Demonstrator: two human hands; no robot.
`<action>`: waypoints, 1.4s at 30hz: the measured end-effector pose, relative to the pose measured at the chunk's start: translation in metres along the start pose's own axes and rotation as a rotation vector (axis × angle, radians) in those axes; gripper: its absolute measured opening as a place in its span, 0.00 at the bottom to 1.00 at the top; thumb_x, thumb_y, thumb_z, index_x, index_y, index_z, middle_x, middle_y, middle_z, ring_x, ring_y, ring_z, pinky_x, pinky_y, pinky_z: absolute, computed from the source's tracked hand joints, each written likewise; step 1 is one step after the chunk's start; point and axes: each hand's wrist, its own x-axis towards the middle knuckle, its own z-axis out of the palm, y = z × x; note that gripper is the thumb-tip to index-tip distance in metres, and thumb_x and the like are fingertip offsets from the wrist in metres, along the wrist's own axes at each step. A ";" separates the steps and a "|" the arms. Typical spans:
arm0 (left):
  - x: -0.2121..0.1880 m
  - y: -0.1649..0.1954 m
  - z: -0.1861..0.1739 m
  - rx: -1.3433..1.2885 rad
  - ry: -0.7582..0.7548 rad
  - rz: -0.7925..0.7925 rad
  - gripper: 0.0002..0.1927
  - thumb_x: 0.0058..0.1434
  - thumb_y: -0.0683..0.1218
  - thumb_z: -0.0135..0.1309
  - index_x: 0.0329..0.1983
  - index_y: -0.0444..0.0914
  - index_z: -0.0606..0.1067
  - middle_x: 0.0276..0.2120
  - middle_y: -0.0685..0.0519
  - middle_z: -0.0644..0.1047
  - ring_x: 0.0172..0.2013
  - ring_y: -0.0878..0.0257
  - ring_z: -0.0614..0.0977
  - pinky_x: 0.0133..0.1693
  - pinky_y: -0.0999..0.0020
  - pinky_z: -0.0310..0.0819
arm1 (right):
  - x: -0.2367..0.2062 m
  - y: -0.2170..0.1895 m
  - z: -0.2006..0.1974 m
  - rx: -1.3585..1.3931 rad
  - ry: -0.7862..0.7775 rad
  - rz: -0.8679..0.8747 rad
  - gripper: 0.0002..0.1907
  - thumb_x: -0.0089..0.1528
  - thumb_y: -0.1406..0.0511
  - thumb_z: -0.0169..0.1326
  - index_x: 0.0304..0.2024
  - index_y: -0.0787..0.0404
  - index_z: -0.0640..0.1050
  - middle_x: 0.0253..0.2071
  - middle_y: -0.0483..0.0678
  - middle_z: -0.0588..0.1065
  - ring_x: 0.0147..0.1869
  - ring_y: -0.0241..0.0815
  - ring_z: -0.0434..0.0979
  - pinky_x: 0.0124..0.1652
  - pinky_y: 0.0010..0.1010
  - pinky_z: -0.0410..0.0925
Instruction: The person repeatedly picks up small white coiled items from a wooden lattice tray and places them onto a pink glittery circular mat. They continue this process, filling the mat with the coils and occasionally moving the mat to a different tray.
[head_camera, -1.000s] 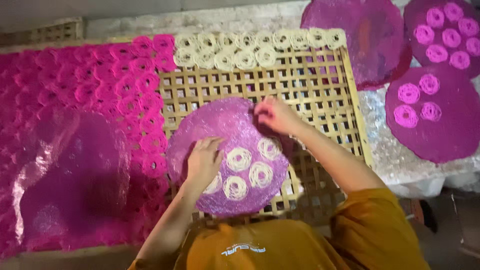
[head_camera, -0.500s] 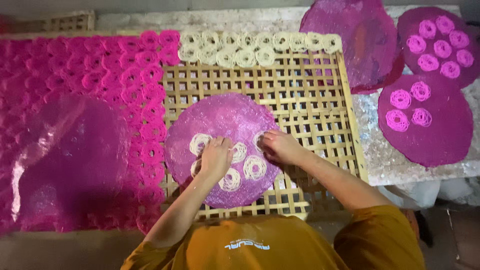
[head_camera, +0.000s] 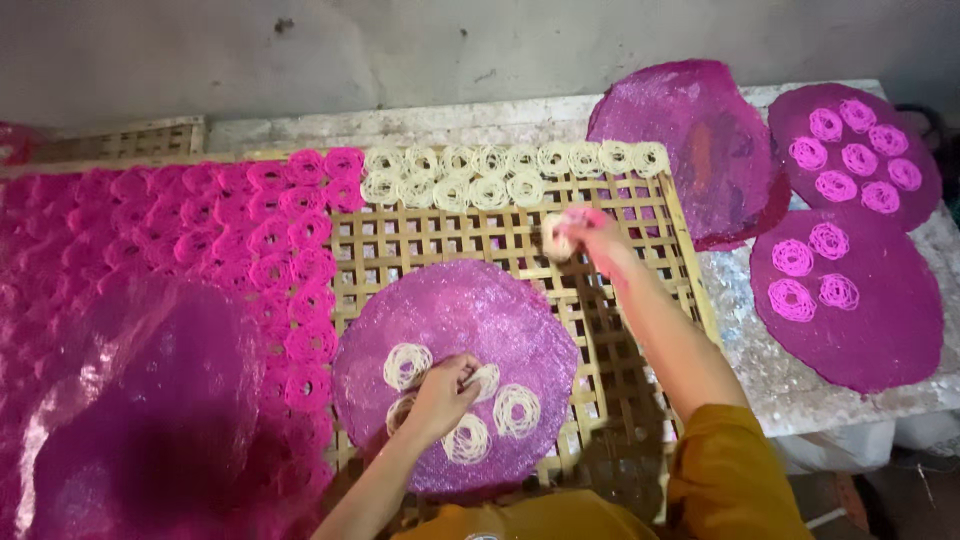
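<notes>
Dim, flat indoor light, no clear single source. Colours heavily saturated, magenta dominating. Soft dark patch across the clear plastic sheet (head_camera: 130, 400) at 8 o'clock, with faint pale sheen along its folds. Mild glare on the pale surface (head_camera: 770, 370) at 3 o'clock. Right hand (head_camera: 585, 238) smeared by motion blur, outline soft; left hand (head_camera: 440, 395) slightly sharper. White coils (head_camera: 500, 178) near 12 o'clock reasonably crisp. Fine grain and compression softness throughout. Corners darker, especially the lower right. Slight wide-angle bending along the bamboo lattice (head_camera: 520, 250) edges.

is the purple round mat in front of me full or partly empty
Partly empty: the purple mat carries a few white noodle coils near its front edge; its far half is bare.
</notes>
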 end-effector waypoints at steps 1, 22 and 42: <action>0.000 0.000 -0.001 -0.123 -0.061 -0.084 0.09 0.62 0.43 0.56 0.44 0.34 0.75 0.36 0.48 0.81 0.36 0.61 0.80 0.39 0.66 0.75 | 0.011 -0.010 0.002 -0.022 0.067 -0.155 0.22 0.61 0.72 0.60 0.59 0.62 0.76 0.49 0.45 0.81 0.50 0.35 0.81 0.48 0.25 0.75; 0.077 0.046 -0.046 0.257 0.265 0.056 0.15 0.62 0.43 0.57 0.51 0.37 0.76 0.45 0.43 0.81 0.44 0.52 0.84 0.48 0.58 0.79 | -0.018 -0.008 0.064 -0.274 -0.234 -0.061 0.20 0.67 0.56 0.50 0.46 0.67 0.80 0.37 0.52 0.82 0.36 0.39 0.82 0.40 0.27 0.79; -0.029 -0.011 -0.063 0.526 0.376 -0.096 0.22 0.62 0.43 0.52 0.61 0.41 0.72 0.56 0.48 0.75 0.57 0.49 0.75 0.58 0.55 0.70 | 0.060 -0.026 -0.034 0.144 0.306 -0.209 0.13 0.60 0.74 0.50 0.46 0.61 0.75 0.40 0.52 0.81 0.43 0.46 0.83 0.40 0.38 0.72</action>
